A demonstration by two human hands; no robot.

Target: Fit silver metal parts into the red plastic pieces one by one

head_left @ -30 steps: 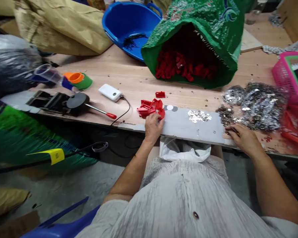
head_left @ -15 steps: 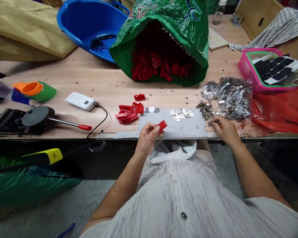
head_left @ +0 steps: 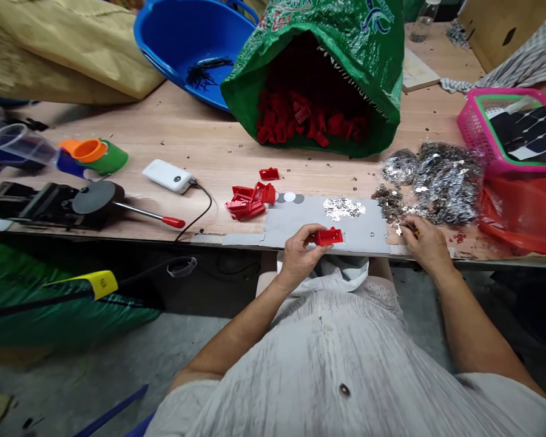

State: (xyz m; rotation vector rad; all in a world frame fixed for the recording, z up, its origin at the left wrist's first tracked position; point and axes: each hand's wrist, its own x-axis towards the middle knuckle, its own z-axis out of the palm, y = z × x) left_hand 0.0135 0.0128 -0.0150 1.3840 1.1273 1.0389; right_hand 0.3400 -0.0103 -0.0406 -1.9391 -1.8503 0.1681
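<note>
Between the thumb and fingers of my left hand (head_left: 301,255) is a red plastic housing (head_left: 329,237), its hollow side showing, above the front of a grey mat (head_left: 295,221). My right hand (head_left: 428,244) is closed at the table's front edge, beside a heap of small metal pieces (head_left: 389,203). A small dark-and-yellow tool (head_left: 415,231) shows partly in its fingers, mostly hidden. One metal piece (head_left: 398,230) shows just left of the fingertips; whether it is held I cannot tell. Flat silvery pieces (head_left: 344,209) are spread on the mat, and several red housings (head_left: 248,203) lie to its left.
A green sack (head_left: 373,130) full of red parts lies open behind the mat. Bagged metal pieces (head_left: 450,185) and a pink basket (head_left: 472,130) stand right. Leftward are a white power bank (head_left: 167,176) with cable, a lever press (head_left: 97,197) and a blue basin (head_left: 152,45).
My left hand has moved right and turned the red housing so its hollow side shows. My right hand stays by the metal heap. The whole view has shifted slightly left.
</note>
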